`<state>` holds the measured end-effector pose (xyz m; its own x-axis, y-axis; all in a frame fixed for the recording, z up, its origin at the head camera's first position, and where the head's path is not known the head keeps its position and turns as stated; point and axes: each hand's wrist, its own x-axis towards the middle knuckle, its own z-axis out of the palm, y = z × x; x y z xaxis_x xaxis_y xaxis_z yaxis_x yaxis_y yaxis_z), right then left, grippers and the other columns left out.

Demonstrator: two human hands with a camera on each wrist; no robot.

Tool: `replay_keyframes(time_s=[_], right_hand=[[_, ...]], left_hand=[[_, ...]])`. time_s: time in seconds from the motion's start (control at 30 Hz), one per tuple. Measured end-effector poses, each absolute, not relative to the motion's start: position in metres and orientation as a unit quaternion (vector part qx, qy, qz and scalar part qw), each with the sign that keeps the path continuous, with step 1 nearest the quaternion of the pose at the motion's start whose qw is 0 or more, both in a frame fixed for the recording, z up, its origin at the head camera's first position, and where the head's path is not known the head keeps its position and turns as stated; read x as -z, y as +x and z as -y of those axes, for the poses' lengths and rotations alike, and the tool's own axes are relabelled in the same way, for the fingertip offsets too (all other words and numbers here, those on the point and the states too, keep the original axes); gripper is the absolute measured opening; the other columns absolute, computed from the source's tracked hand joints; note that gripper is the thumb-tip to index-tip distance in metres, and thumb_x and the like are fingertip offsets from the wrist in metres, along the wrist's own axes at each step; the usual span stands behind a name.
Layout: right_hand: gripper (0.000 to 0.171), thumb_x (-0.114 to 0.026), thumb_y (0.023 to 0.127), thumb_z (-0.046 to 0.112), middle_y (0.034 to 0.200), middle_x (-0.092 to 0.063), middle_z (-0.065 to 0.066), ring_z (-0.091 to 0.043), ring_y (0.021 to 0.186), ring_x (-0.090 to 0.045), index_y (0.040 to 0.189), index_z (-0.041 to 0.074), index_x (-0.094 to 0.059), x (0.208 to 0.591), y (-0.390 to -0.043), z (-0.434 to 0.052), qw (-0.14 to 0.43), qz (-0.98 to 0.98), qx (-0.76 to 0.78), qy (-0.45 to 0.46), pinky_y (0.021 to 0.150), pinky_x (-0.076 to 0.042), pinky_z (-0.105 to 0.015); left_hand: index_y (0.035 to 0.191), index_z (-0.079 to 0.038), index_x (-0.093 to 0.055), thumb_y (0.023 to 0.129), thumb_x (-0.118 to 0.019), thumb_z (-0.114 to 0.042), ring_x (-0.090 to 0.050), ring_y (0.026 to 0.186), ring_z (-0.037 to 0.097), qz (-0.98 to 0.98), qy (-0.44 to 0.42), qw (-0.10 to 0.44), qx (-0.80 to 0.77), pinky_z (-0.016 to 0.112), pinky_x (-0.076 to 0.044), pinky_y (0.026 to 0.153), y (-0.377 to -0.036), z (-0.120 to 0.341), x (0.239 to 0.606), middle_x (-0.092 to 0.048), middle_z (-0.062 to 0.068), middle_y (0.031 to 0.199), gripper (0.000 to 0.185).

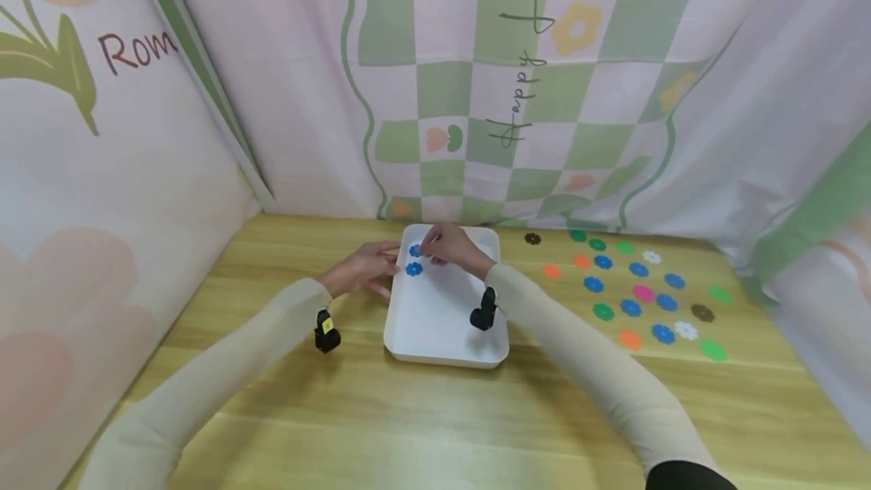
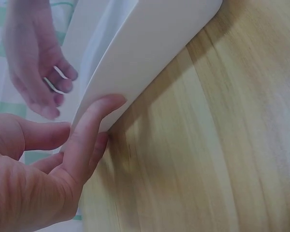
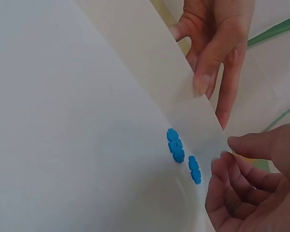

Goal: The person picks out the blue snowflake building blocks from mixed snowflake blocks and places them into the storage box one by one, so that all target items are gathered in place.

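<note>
1. Blue flower-shaped chips: two lie flat in the white tray, one just under the right hand's fingertips, the other a little nearer the wrist; also seen in the right wrist view and.
2. Right hand: hovering over the tray's far left corner, fingers loosely curled; nothing clearly pinched, though fingertips are partly hidden, so cannot tell for sure.
3. Left hand: fingers nearly straight, resting against the tray's outer left wall, steadying it, gripping nothing.
4. Off to the right of the right hand, well apart from the tray: many more flower chips spread on the wooden counter, among them several blue ones such as and, plus green, orange, pink, white and brown.
5. Judged progress: early. Only two blue chips in the tray; most blue ones, seemingly the colour being gathered, left on the counter.
</note>
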<state>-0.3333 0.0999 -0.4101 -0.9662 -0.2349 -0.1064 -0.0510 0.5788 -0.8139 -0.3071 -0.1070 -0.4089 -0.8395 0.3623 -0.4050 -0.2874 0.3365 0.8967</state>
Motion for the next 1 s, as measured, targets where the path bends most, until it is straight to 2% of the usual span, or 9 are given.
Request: replay_keyframes(time_s=[0.1,0.23,0.37,0.53,0.67,0.77,0.83,0.9,1.0], right_hand=[[0.019,-0.07,0.1,0.012,0.099,-0.073,-0.016,-0.017,0.075,-0.068,0.108,-0.006,-0.07,0.405,-0.334,-0.11,0.091,-0.881,0.454,-0.095,0.067,-0.063,-0.024],[0.023,-0.067,0.102,0.01,0.113,-0.072,-0.026,-0.033,0.093,-0.073,0.117,-0.008,-0.066,0.398,-0.336,-0.128,0.097,-0.873,0.464,-0.11,0.081,-0.068,-0.035],[0.033,-0.065,0.104,0.011,0.125,-0.068,-0.03,-0.043,0.11,-0.07,0.128,-0.01,-0.061,0.389,-0.34,-0.151,0.107,-0.867,0.473,-0.116,0.09,-0.067,-0.041],[0.038,-0.064,0.105,0.014,0.128,-0.066,-0.031,-0.049,0.116,-0.065,0.134,-0.01,-0.058,0.38,-0.342,-0.189,0.095,-0.863,0.483,-0.115,0.096,-0.064,-0.05],[0.036,-0.064,0.105,0.015,0.124,-0.066,-0.026,-0.038,0.107,-0.068,0.133,-0.008,-0.06,0.375,-0.343,-0.218,0.077,-0.858,0.492,-0.13,0.093,-0.065,-0.048],[0.037,-0.061,0.106,0.014,0.119,-0.068,-0.019,-0.02,0.097,-0.068,0.135,-0.01,-0.059,0.369,-0.341,-0.236,0.066,-0.854,0.497,-0.14,0.086,-0.066,-0.034],[0.038,-0.06,0.107,0.012,0.118,-0.069,-0.02,-0.011,0.093,-0.067,0.136,-0.011,-0.057,0.365,-0.339,-0.246,0.062,-0.853,0.497,-0.147,0.083,-0.066,-0.028],[0.038,-0.061,0.107,0.012,0.119,-0.068,-0.022,-0.009,0.093,-0.066,0.137,-0.011,-0.057,0.362,-0.337,-0.255,0.057,-0.856,0.49,-0.154,0.081,-0.065,-0.026],[0.039,-0.061,0.106,0.01,0.128,-0.064,-0.029,-0.013,0.097,-0.066,0.139,-0.01,-0.056,0.36,-0.333,-0.267,0.063,-0.859,0.478,-0.174,0.086,-0.066,-0.033]], left_hand=[[0.166,-0.01,-0.027,0.105,-0.054,0.003,-0.055,0.137,0.042,-0.764,0.025,0.285,-0.578,0.042,-0.069,0.079,-0.308,0.108,0.41,-0.037,0.023,0.165,0.068],[0.166,-0.011,-0.027,0.105,-0.054,0.003,-0.056,0.137,0.043,-0.761,0.024,0.287,-0.581,0.042,-0.069,0.08,-0.308,0.109,0.411,-0.037,0.023,0.165,0.069],[0.167,-0.011,-0.026,0.105,-0.054,0.003,-0.056,0.137,0.043,-0.763,0.027,0.284,-0.58,0.042,-0.069,0.08,-0.308,0.11,0.41,-0.037,0.023,0.165,0.069],[0.167,-0.01,-0.025,0.105,-0.054,0.002,-0.058,0.135,0.042,-0.773,0.038,0.28,-0.568,0.041,-0.069,0.079,-0.307,0.108,0.41,-0.038,0.024,0.164,0.069],[0.167,-0.01,-0.025,0.105,-0.054,0.002,-0.057,0.135,0.041,-0.778,0.036,0.278,-0.563,0.04,-0.069,0.078,-0.306,0.107,0.409,-0.039,0.024,0.164,0.069],[0.167,-0.01,-0.026,0.105,-0.054,0.001,-0.057,0.136,0.042,-0.779,0.037,0.275,-0.562,0.041,-0.069,0.078,-0.306,0.107,0.409,-0.039,0.024,0.164,0.068],[0.166,-0.01,-0.026,0.105,-0.054,0.001,-0.057,0.136,0.042,-0.781,0.038,0.272,-0.561,0.041,-0.069,0.078,-0.307,0.107,0.409,-0.039,0.025,0.163,0.068],[0.166,-0.011,-0.027,0.105,-0.054,0.001,-0.058,0.135,0.042,-0.782,0.037,0.271,-0.56,0.041,-0.069,0.078,-0.307,0.107,0.409,-0.04,0.025,0.163,0.068],[0.166,-0.012,-0.028,0.105,-0.055,0.001,-0.058,0.134,0.042,-0.783,0.034,0.271,-0.559,0.041,-0.069,0.078,-0.308,0.106,0.411,-0.041,0.025,0.162,0.067]])
